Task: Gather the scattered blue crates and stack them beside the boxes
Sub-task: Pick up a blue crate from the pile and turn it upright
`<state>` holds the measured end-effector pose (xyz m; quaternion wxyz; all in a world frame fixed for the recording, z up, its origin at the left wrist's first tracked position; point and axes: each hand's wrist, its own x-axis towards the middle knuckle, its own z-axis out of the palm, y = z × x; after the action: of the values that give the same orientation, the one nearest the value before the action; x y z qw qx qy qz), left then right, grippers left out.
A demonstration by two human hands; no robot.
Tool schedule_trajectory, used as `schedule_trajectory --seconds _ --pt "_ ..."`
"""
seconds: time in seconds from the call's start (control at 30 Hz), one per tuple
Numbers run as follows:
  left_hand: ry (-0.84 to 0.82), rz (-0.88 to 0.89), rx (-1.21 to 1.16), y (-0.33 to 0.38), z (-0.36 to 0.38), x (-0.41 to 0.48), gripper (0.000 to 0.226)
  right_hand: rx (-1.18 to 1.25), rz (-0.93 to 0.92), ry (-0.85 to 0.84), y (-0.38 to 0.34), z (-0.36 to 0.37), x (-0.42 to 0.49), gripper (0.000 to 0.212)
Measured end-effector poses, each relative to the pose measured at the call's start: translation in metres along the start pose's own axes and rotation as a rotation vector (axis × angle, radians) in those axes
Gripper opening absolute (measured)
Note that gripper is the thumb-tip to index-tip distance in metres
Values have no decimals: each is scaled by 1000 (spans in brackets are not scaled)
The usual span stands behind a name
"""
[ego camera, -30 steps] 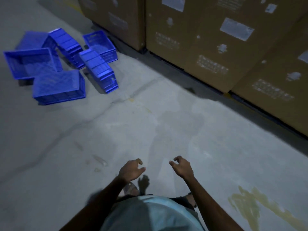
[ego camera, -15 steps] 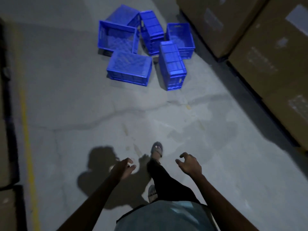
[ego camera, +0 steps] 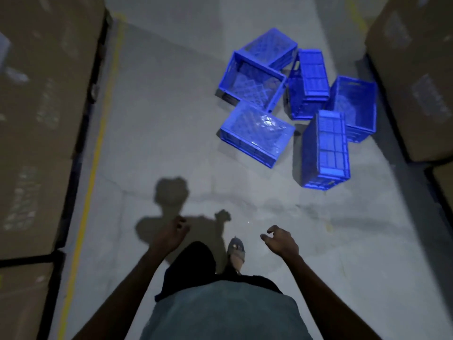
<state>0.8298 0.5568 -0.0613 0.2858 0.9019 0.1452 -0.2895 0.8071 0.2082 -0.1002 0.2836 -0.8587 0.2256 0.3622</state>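
Crates (ego camera: 294, 99) lie jumbled on the floor (ego camera: 171, 119), near the boxes (ego camera: 414, 69) at right. Both arms reach forward, well short of them; left hand (ego camera: 169, 235) and right hand (ego camera: 282, 242) hang loosely curled, holding nothing.

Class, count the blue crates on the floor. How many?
6, in one cluster: far crate; left open crate; near-left crate; middle crate; right open crate; near-right crate. None seems hidden.

Head cam looks fwd/down over concrete floor (ego camera: 171, 119).
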Motion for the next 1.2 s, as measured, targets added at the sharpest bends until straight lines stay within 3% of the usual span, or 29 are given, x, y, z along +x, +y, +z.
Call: schedule_trajectory --seconds 0.47,0.87,1.07,1.2 --pt "-63 3 40 63 -174 291 52 -76 -30 5 -283 -134 234 42" --pt "-96 -43 59 125 -387 545 43 32 -37 79 -543 -239 425 43" --pt "-97 -117 63 135 -470 698 41 92 -32 35 -665 -273 559 36" --pt "-71 -206 75 171 -554 792 40 55 6 -46 -747 -308 640 49"
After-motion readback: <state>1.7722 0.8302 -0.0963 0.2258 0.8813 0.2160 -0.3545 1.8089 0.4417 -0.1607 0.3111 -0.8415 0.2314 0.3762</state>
